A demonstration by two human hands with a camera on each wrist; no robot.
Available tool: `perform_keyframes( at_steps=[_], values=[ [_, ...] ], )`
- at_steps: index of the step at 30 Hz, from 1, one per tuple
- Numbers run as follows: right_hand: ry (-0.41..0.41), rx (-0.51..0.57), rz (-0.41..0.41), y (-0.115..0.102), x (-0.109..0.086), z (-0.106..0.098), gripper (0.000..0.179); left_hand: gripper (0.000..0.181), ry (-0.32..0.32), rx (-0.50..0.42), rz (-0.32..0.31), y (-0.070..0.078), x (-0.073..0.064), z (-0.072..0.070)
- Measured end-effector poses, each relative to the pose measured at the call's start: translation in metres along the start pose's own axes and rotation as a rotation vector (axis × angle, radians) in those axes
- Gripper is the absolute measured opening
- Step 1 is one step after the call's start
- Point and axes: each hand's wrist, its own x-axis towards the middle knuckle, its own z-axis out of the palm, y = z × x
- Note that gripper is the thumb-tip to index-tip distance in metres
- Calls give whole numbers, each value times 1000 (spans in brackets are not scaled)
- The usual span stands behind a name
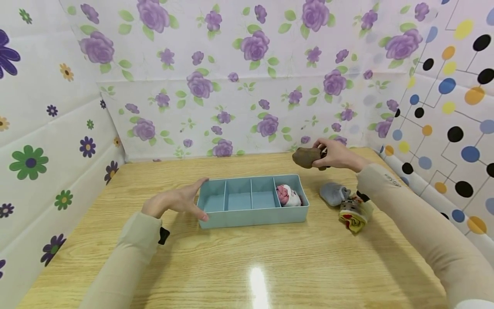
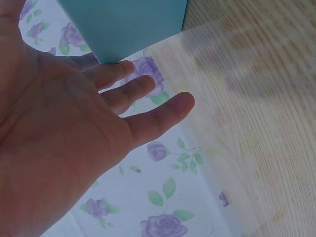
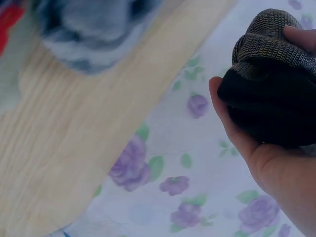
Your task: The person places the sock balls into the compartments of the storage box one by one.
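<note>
My right hand (image 1: 332,154) grips a balled, dark brown pair of socks (image 1: 306,157) above the table's back right. In the right wrist view, those socks show black fabric and a speckled knit band. At the left end of a pale blue divided box (image 1: 252,217), my left hand (image 1: 175,201) spreads its thumb and fingers across the end, the thumb at the front corner. The left wrist view shows its fingers (image 2: 163,116) extended by the box's corner. A white and pink balled pair of socks (image 1: 288,196) lies in the rightmost compartment.
Right of the box, a grey-blue balled pair of socks (image 1: 333,193) lies on the wooden table (image 1: 216,266) beside a yellow, red and grey balled pair (image 1: 354,213). Behind the table stands a flower-patterned backdrop (image 1: 231,107); a dotted sheet (image 1: 455,128) borders the right.
</note>
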Motion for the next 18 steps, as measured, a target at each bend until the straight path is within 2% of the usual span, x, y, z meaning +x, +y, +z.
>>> perform_keyframes(
  at_steps=[5,18],
  values=[
    [-2,21,-36,-18,0,-2,47,127,-3,5,-2,-1,0,0],
    [-50,-13,-225,-66,0,8,47,127,-8,7,-9,1,1,-1]
  ],
)
